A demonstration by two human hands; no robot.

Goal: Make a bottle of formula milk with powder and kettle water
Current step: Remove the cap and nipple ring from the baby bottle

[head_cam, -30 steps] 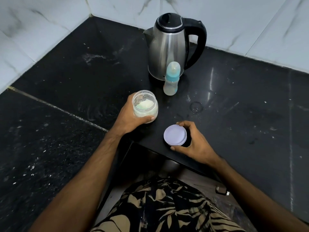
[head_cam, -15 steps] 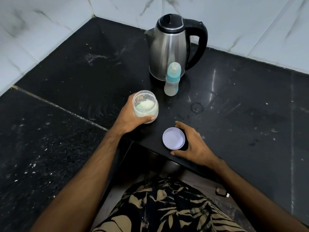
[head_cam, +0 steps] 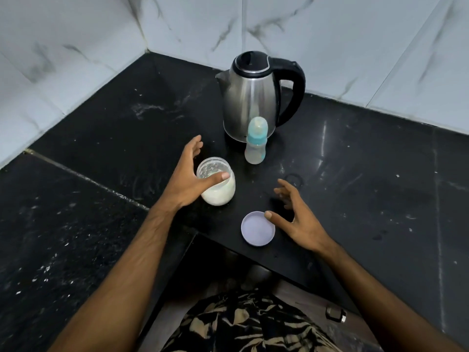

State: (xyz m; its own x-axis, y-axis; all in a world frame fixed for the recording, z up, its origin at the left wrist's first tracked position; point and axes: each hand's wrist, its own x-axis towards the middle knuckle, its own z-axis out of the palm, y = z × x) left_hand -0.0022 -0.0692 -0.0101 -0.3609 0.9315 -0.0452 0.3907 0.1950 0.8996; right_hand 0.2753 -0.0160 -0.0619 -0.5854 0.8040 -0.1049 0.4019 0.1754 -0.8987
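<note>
- Left hand (head_cam: 186,177): our fingers spread loose beside the open powder jar (head_cam: 217,185), holding nothing.
- Right hand (head_cam: 298,219): fingers splayed, empty, just right of the lid (head_cam: 257,232) on the counter (head_cam: 355,174).

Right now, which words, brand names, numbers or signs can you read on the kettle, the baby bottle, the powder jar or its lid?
None can be read.
Kettle: tiny dark mark near its base, too small to read.
Baby bottle: no legible print or scale.
Powder jar: no label shows.
Lid: plain.
</note>
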